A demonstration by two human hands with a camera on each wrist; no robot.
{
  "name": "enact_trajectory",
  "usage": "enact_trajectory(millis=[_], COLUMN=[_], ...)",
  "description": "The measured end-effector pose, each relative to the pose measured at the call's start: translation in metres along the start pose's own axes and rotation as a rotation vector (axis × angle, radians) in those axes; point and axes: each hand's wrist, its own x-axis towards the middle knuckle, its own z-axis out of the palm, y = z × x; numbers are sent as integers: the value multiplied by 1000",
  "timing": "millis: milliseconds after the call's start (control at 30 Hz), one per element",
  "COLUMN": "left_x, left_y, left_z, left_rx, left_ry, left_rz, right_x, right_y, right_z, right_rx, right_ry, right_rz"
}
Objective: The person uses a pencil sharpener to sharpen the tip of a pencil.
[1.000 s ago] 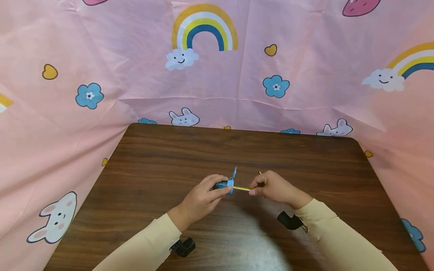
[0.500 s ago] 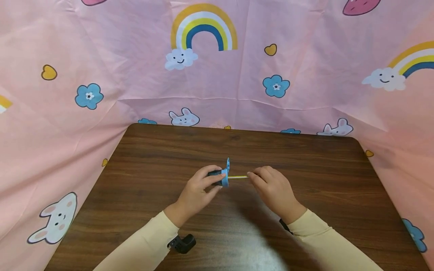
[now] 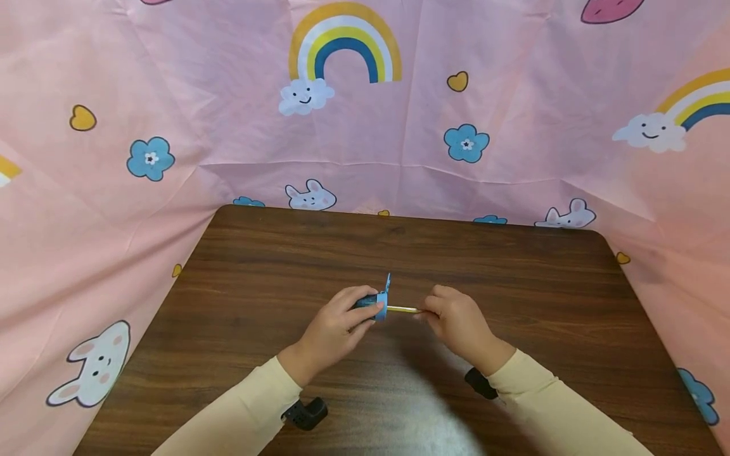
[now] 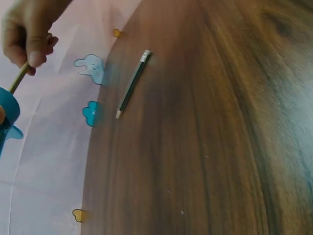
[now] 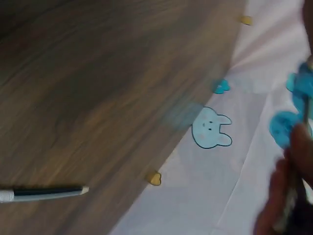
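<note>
Two-Handed and in Line

Above the table (image 3: pixel 285 253), a person's left hand (image 3: pixel 331 329) curls round a blue-rimmed container (image 3: pixel 383 299); the right hand (image 3: pixel 461 322) pinches a yellow pencil (image 3: pixel 402 310) entering its open end. Keeping both aligned and turning gently would likely spare the hidden tip.

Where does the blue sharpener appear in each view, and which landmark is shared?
Head: the blue sharpener just below centre, in the left hand.
Left wrist: the blue sharpener at the left edge, partly cut off.
Right wrist: the blue sharpener at the right edge, blurred.
Shared landmark: printed rabbit by the far right corner of the table.
</note>
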Motion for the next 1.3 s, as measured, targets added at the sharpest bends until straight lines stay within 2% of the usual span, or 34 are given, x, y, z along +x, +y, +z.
enact_trajectory(millis=[100,167,200,233,300,367,467,533,600,700,800,900,1000,1100,1200,1233,1300], left_x=[-2,-4,-4,-5,-6,-6,-5,-3,-2,1,4,4,2,0,-1,-1,-1], left_y=[-1,-3,-3,-4,-4,-5,-6,-5,-4,1,5,7,6,3,2,1,1], left_z=[1,3,4,4,6,6,5,3,2,0,0,1,1,2,2,2,2], left_rx=[31,50,55,54,43,23,-18,-44,-65,-101,-118,-95,-41,15,65,78,87], left_ry=[-10,-12,-10,-7,-1,8,32,43,40,19,-1,2,9,19,26,26,21], left_rz=[84,133,152,157,136,82,-20,-77,-122,-176,-194,-145,-42,79,186,211,232], right_x=[7,11,12,13,13,10,4,-1,-4,-6,-7,-7,-5,-1,6,8,10], right_y=[2,4,4,4,2,0,-1,1,5,10,11,7,2,0,4,6,8], right_z=[-12,-17,-19,-19,-18,-14,-6,0,5,12,15,13,6,-6,-16,-18,-20], right_rx=[292,407,424,415,304,126,-109,-205,-256,-292,-288,-229,-115,122,415,481,536], right_ry=[-268,-390,-430,-448,-433,-340,-105,57,191,324,393,349,197,-67,-334,-394,-453], right_rz=[284,433,476,485,427,284,39,-114,-236,-341,-350,-280,-154,63,369,458,555])
